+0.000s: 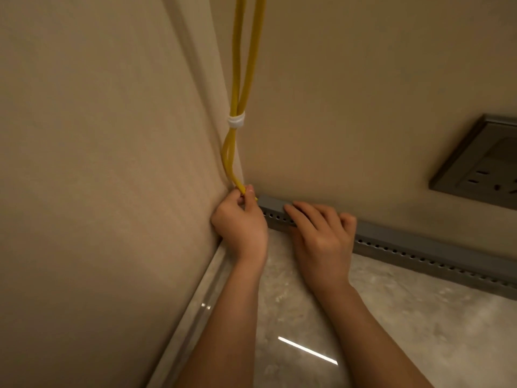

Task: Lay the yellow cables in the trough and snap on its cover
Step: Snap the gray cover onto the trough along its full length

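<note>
the left hand (240,221) is closed around the lower end of the yellow cables (242,79), pinching them between thumb and fingers right in the corner where the two walls meet, just at the left end of the grey trough (419,249). the right hand (321,233) grips nothing; it lies flat with fingers stretched toward 10 o'clock, pressing on top of the trough's cover (272,201) just beside the left hand. from the head view, the cables hang down from 12 o'clock along the wall corner, two strands bound together by a white tie (236,120), then bend toward the trough at the pinch. the trough runs along the foot of the back wall from the centre out toward 4 o'clock, with a row of small round holes along its front face; the cover looks seated on it, though the part under the right hand is hidden. a grey wall socket (481,169) sits at 3 o'clock, well apart from the hands. the marbled floor (419,317) fills the lower right.
</note>
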Available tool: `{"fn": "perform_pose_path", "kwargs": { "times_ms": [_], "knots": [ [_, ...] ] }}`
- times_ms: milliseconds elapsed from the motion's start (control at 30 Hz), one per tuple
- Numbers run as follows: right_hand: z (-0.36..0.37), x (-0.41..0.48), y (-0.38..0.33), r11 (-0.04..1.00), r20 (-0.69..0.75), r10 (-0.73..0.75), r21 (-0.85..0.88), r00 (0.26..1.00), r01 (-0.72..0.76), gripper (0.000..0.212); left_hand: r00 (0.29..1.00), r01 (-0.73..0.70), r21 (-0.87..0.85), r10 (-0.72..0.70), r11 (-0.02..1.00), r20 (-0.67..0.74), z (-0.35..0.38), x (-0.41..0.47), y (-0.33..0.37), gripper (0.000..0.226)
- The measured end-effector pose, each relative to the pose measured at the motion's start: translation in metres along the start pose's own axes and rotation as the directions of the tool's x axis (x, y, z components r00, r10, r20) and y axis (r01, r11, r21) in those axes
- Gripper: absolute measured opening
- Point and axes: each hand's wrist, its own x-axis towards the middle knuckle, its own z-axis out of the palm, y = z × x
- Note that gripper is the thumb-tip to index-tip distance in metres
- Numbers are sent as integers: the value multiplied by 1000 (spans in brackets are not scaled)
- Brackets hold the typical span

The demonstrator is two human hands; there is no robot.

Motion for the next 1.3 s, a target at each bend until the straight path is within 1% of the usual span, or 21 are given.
{"fn": "perform_pose_path", "kwargs": {
  "times_ms": [100, 233, 300, 367, 400, 433, 467, 533, 567, 600, 633, 667, 767, 867, 967, 1000, 1033, 1100, 1200, 1233, 1300],
  "knots": [
    [1, 1, 1, 1000, 19, 20, 16, 1000, -20, 26, 1000, 22, -6, -22, 1000, 22, 0, -1, -1, 21],
    [5, 3, 3, 997, 27, 58, 53, 998, -59, 27, 975, 71, -19, -65, 997, 214, -5, 0, -14, 18],
    [8, 5, 3, 996, 24, 70, 56, 997, -71, 27, 964, 58, -40, -46, 998, 262, -13, -2, -17, 18],
    [11, 8, 3, 995, 27, 78, 67, 997, -79, 28, 973, -41, -19, 44, 999, 229, -23, -9, -18, 26],
    [13, 11, 3, 994, 35, 80, 69, 996, -83, 29, 970, -117, -7, 116, 993, 214, -28, -14, -18, 30],
    [14, 12, 3, 994, 45, 82, 66, 996, -85, 29, 953, -212, -4, 207, 977, 219, -31, -19, -19, 33],
    [16, 13, 3, 994, 52, 84, 60, 995, -87, 29, 917, -325, 4, 315, 946, 245, -33, -22, -21, 34],
    [18, 13, 1, 994, 56, 85, 59, 995, -88, 28, 795, -541, 51, 491, 839, 357, -33, -25, -24, 38],
    [18, 13, 0, 994, 54, 81, 68, 995, -85, 28, 726, -620, 76, 533, 781, 434, -31, -24, -25, 41],
    [18, 12, 0, 994, 54, 78, 78, 996, -82, 29, 667, -676, 106, 545, 729, 508, -28, -23, -25, 44],
    [17, 13, 0, 993, 57, 72, 87, 996, -77, 29, 631, -713, 147, 536, 686, 560, -26, -22, -25, 48],
    [17, 13, 0, 993, 64, 66, 95, 996, -72, 30, 616, -737, 202, 518, 645, 594, -24, -21, -25, 51],
    [17, 14, -1, 989, 85, 50, 136, 995, -61, 32, 617, -773, 392, 450, 499, 645, -21, -16, -27, 60],
    [14, 15, -4, 976, 132, -12, 216, 991, -17, 32, 606, -785, 456, 368, 419, 705, -22, -14, -31, 70],
    [3, 16, 0, 953, 208, -108, 301, 972, 41, 28, 589, -804, 497, 328, 326, 738, -24, -11, -29, 73],
    [-4, 15, 5, 952, 229, -131, 299, 965, 59, 26, 583, -810, 505, 315, 297, 749, -25, -11, -27, 74],
    [-9, 14, 13, 960, 237, -148, 267, 960, 82, 26, 580, -813, 514, 305, 273, 756, -26, -9, -25, 74],
    [-22, 7, 33, 982, 231, -149, 145, 961, 117, 28, 576, -817, 527, 280, 234, 768, -28, -9, -20, 73],
    [-40, -7, 66, 988, 187, -141, -40, 972, 151, 32, 575, -818, 541, 233, 196, 784, -28, -9, -14, 76],
    [-43, -9, 73, 983, 173, -154, -74, 973, 169, 33, 573, -819, 542, 219, 188, 790, -28, -8, -12, 77],
    [-43, -10, 81, 974, 142, -197, -81, 970, 209, 30, 571, -820, 545, 194, 172, 798, -28, -8, -9, 77]
  ]
}}
